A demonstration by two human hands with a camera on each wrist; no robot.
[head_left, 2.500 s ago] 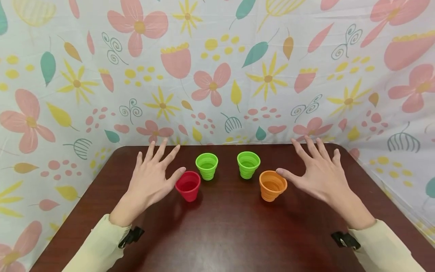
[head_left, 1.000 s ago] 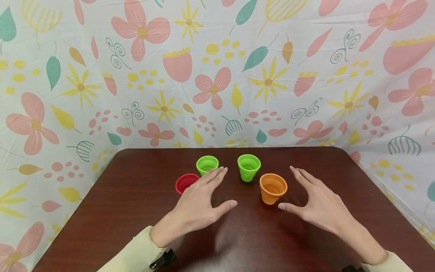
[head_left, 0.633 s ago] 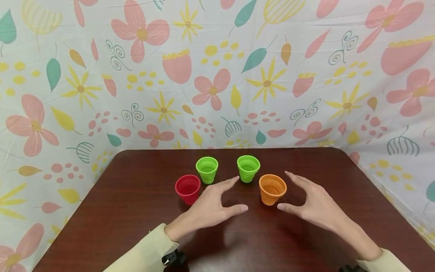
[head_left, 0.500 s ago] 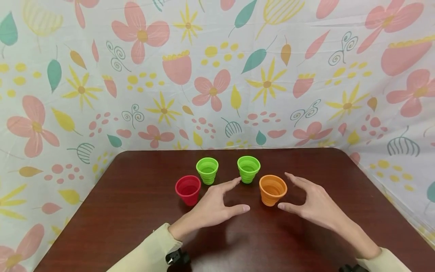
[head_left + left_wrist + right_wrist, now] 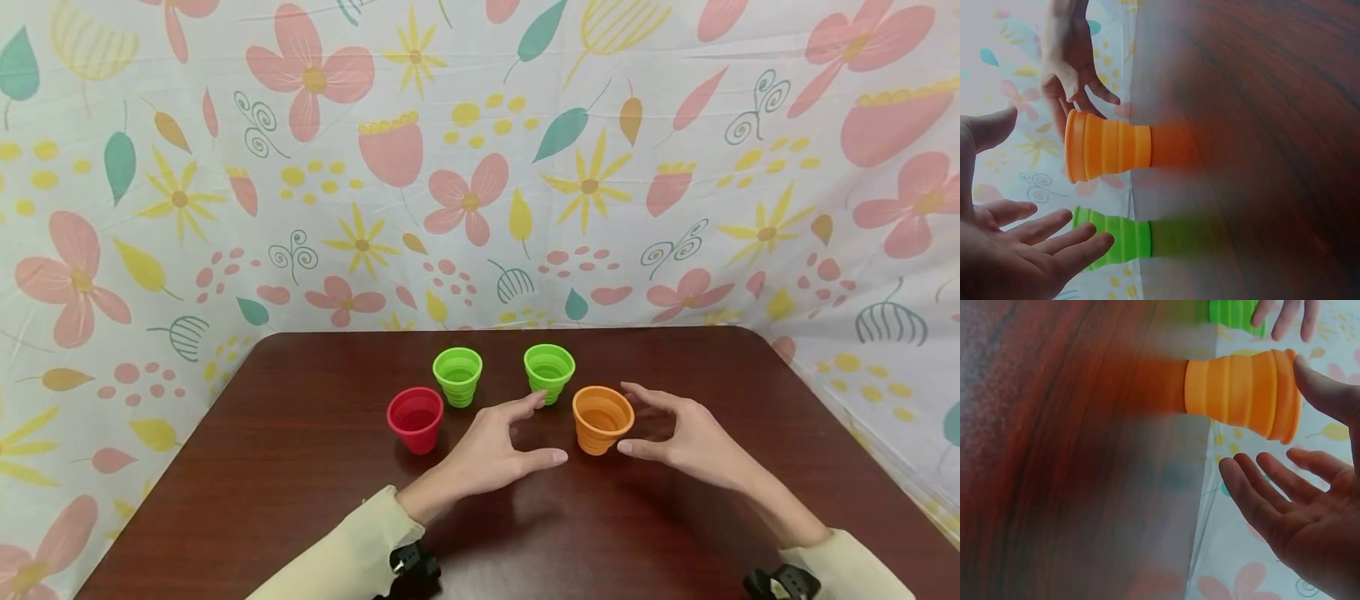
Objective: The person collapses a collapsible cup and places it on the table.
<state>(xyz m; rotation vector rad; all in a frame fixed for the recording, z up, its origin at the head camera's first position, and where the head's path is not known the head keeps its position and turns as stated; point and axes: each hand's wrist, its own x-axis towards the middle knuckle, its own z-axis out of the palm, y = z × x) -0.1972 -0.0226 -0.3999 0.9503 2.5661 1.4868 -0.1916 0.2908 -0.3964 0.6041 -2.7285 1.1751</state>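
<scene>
An orange ribbed collapsible cup [image 5: 600,417] stands upright on the dark wooden table, between the two hands. Just right of it is my right hand [image 5: 690,437], fingers and thumb spread apart near its side; whether a fingertip touches the cup I cannot tell. My left hand [image 5: 491,454] reaches in from the left, its thumb and fingers parted and a gap between it and the orange cup. Behind the left fingertips stands a green cup [image 5: 549,367]. In the left wrist view the orange cup [image 5: 1110,147] shows beyond the open palm.
A second green cup [image 5: 457,375] stands at the back, left of centre. In front of it, a red cup [image 5: 416,417] sits left of my left hand. A floral cloth [image 5: 480,200] hangs behind the table [image 5: 300,467].
My left hand has come in from the far left, past the red cup, toward the orange cup. My right hand has drawn down and closer to the orange cup. The cups keep their places.
</scene>
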